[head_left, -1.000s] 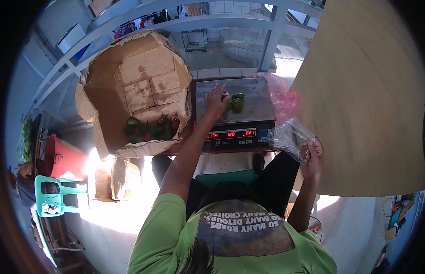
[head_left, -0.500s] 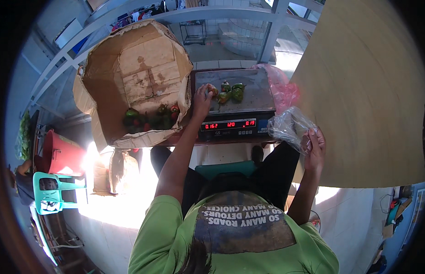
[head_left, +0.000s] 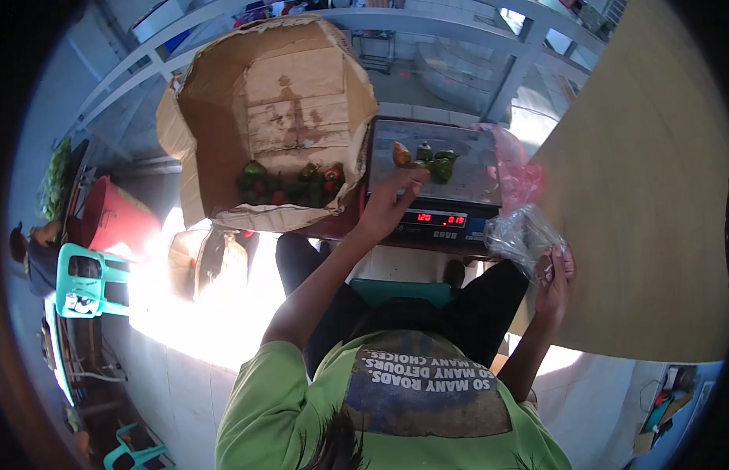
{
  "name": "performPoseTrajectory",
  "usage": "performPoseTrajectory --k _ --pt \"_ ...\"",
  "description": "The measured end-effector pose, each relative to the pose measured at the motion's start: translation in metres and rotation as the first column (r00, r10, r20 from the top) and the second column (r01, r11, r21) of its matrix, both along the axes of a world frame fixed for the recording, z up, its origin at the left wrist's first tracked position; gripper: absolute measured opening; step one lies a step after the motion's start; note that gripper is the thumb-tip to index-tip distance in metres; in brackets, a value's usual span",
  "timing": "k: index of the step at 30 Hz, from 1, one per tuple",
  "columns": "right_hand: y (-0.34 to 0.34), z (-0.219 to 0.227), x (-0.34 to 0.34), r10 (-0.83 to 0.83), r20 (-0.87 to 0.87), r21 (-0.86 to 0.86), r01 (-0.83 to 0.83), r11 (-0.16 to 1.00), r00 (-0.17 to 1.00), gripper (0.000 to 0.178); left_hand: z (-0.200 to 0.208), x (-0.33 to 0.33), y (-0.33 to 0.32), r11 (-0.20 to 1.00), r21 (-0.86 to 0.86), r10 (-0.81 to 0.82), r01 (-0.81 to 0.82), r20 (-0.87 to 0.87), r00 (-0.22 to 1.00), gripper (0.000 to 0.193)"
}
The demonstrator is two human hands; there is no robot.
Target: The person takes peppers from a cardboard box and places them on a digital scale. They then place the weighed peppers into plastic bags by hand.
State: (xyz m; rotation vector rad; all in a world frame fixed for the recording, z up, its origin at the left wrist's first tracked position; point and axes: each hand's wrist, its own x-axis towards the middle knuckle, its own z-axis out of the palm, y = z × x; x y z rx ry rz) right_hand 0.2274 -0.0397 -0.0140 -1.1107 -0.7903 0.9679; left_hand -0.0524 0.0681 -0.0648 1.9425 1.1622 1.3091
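Observation:
My left hand (head_left: 396, 200) is over the near edge of the weighing scale (head_left: 478, 149), its fingers stretched out at the nearest pepper and hiding part of it. Several small bell peppers (head_left: 443, 167), mostly green, sit together on the metal plate. One orange-red pepper (head_left: 400, 153) stands at their left. Whether my fingertips touch the nearest pepper is hard to make out. To the right of the scale, my right hand (head_left: 556, 274) pinches a crumpled clear plastic bag (head_left: 523, 237). Red digits glow on the scale's display (head_left: 439, 219), partly covered by my left hand.
A large open cardboard box (head_left: 290, 94) left of the scale holds green and red peppers (head_left: 290, 188). Pink plastic (head_left: 517, 168) lies at the scale's right edge. A tan board (head_left: 646, 196) fills the right side. A red bin (head_left: 121, 223) and green stool (head_left: 86, 278) stand far left, near another person (head_left: 39, 251).
My left hand has left the orange-red pepper and moved nearer and right, to the front of the group. My right hand still holds the bag. The whole view has shifted.

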Motion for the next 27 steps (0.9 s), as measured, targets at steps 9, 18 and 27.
performPoseTrajectory --k 9,18,27 --pt "0.013 -0.005 -0.007 0.076 -0.023 -0.025 -0.077 0.997 0.997 0.015 -0.033 -0.193 0.013 0.737 -0.437 -0.207 -0.515 -0.872 0.443 0.033" --pt "0.019 -0.010 -0.006 0.082 -0.038 -0.052 -0.084 0.995 0.996 0.009 -0.066 -0.203 0.034 0.504 -0.805 -0.501 -0.313 -0.567 0.654 0.053" --pt "0.012 -0.013 0.003 0.105 -0.050 -0.034 -0.107 0.994 0.993 0.010 -0.093 -0.251 0.054 0.814 -0.437 -0.064 -0.383 -0.722 0.688 0.059"
